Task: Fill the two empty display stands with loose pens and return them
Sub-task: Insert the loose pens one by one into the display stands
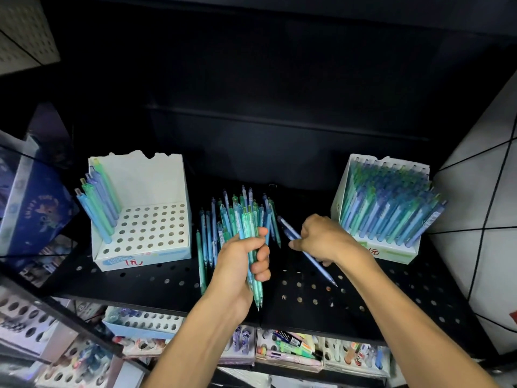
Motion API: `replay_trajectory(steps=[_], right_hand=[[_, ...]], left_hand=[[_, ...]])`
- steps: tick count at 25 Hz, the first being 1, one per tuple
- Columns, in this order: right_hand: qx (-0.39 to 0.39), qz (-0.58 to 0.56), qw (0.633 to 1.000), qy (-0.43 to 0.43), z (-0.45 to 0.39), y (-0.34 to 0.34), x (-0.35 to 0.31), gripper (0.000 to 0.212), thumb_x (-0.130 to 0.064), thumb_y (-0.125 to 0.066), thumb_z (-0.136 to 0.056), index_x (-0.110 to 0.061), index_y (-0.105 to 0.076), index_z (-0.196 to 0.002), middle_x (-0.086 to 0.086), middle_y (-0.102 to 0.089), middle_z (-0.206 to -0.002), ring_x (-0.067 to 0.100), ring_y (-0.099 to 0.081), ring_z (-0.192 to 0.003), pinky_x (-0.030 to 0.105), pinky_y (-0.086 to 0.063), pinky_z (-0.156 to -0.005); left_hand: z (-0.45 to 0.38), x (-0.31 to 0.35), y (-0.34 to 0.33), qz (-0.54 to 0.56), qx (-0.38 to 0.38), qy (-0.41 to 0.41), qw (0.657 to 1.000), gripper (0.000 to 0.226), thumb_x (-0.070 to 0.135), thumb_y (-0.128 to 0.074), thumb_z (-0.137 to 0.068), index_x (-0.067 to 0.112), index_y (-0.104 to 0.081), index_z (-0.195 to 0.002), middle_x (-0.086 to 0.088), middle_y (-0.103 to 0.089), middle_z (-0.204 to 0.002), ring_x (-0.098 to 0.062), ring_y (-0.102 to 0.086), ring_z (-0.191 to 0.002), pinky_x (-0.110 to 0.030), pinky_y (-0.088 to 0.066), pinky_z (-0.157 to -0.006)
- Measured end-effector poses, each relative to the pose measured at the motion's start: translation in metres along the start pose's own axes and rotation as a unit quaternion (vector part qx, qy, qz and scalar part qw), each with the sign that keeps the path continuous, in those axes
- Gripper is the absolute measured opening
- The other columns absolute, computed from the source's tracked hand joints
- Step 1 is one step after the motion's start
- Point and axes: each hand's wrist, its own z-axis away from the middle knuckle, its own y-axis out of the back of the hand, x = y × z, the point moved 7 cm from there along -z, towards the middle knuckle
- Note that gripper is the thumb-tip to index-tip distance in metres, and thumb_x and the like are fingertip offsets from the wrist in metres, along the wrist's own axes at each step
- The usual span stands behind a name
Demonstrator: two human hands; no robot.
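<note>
My left hand [246, 264] grips a bundle of blue and green pens [246, 217] above the black perforated shelf [349, 298], tips pointing down. My right hand [321, 239] holds one blue pen [316, 259] slanting toward the shelf front. More loose pens [205, 247] lie behind and left of the bundle. The white display stand on the left [156, 228] has only a few pens [98, 203] along its left side and many bare holes. The display stand on the right [391, 253] is packed with pens [391, 205].
A blue box [33, 208] leans at the far left. Below the shelf sit trays of other stationery [293, 348] and stands with holes [145, 323]. A white tiled wall [481, 191] closes off the right side. The shelf's back is dark.
</note>
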Motion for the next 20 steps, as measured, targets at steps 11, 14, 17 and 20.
replay_trajectory(steps=[11,14,17,20], right_hand=[[0.056,-0.251,0.944,0.207,0.057,0.011,-0.045,0.029,-0.04,-0.068,-0.09,-0.014,-0.065,-0.077,-0.005,-0.055,-0.058,0.012,-0.047,-0.052,0.032,-0.04,-0.053],[0.059,-0.146,0.954,0.257,0.068,0.009,-0.057,0.022,-0.04,-0.065,-0.092,-0.023,-0.066,-0.079,-0.01,-0.052,-0.053,0.004,-0.042,-0.046,0.022,-0.034,-0.05],[0.001,-0.257,0.94,0.223,0.06,0.019,-0.05,0.028,-0.048,-0.06,-0.094,-0.025,-0.072,-0.084,-0.007,-0.064,-0.061,0.006,-0.055,-0.052,0.025,-0.045,-0.052],[0.167,-0.214,0.956,0.108,0.014,0.034,-0.027,0.025,-0.042,-0.058,-0.096,-0.021,-0.071,-0.09,-0.005,-0.072,-0.078,0.017,-0.068,-0.076,0.035,-0.056,-0.073]], left_hand=[[-0.005,0.002,-0.007,0.046,0.018,-0.024,0.998,0.074,0.024,-0.088,-0.07,-0.002,-0.05,-0.128,-0.003,-0.059,-0.077,-0.008,-0.046,-0.053,-0.018,-0.033,-0.04],[-0.002,0.003,0.0,0.01,0.075,-0.027,0.997,0.044,0.019,-0.08,-0.08,0.005,-0.05,-0.11,-0.003,-0.064,-0.074,-0.009,-0.053,-0.06,-0.02,-0.036,-0.047],[-0.003,0.016,0.009,0.015,0.079,-0.052,0.995,0.03,0.027,-0.067,-0.09,0.002,-0.065,-0.105,-0.004,-0.073,-0.077,-0.011,-0.053,-0.065,-0.021,-0.04,-0.053],[-0.002,0.031,0.02,0.021,0.086,-0.08,0.993,0.025,0.031,-0.054,-0.098,0.01,-0.064,-0.088,-0.007,-0.07,-0.069,-0.014,-0.053,-0.063,-0.026,-0.044,-0.064]])
